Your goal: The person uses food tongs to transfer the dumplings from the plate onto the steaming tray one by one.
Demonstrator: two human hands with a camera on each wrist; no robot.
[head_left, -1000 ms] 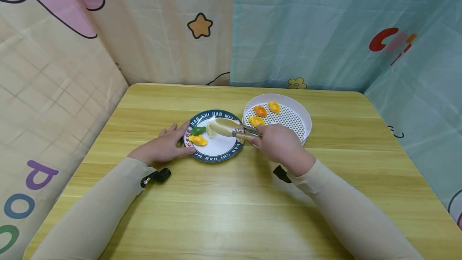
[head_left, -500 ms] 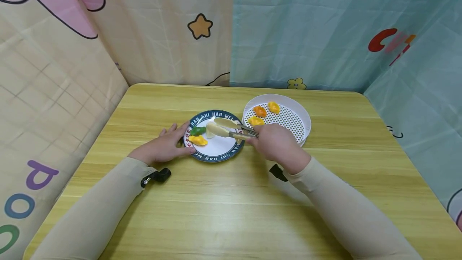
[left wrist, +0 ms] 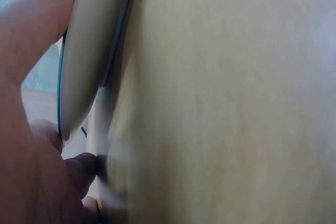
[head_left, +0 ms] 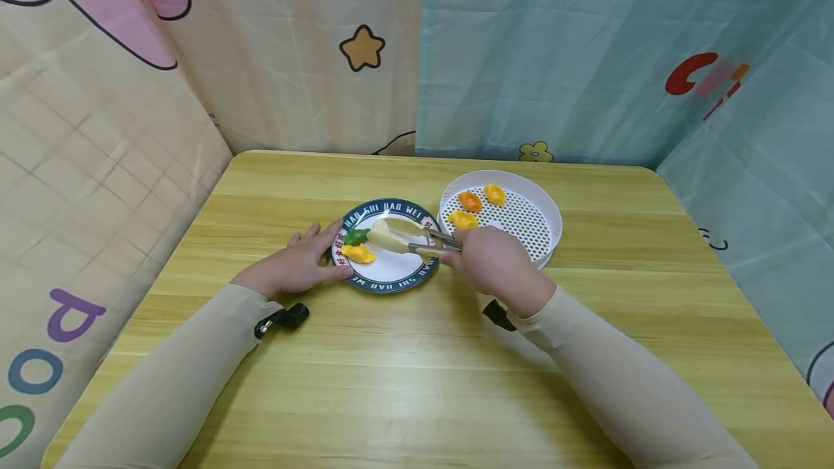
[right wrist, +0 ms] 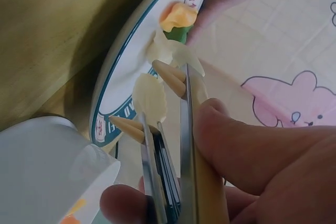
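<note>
My left hand (head_left: 293, 263) holds the left rim of a round plate (head_left: 391, 285) with a blue patterned border, thumb and forefinger at its edge. On the plate lie a green dumpling (head_left: 356, 237), a yellow dumpling (head_left: 358, 254) and a pale dumpling (right wrist: 159, 48). My right hand (head_left: 491, 259) grips metal tongs (head_left: 433, 241) with cream-coloured tips. The tongs are spread over the plate, one tip overlapping the pale dumpling in the right wrist view. In the head view the tongs largely cover that dumpling.
A white round steamer tray (head_left: 554, 226) with a perforated base stands right of the plate, partly behind my right hand. It bears an orange dumpling (head_left: 470, 201) and two yellow dumplings (head_left: 494, 195). Printed curtains (head_left: 554, 56) hang behind the wooden table (head_left: 391, 382).
My right hand has shifted slightly left, bringing the tongs' tips further over the plate and onto the pale dumpling. The left hand and the plate have stayed put.
</note>
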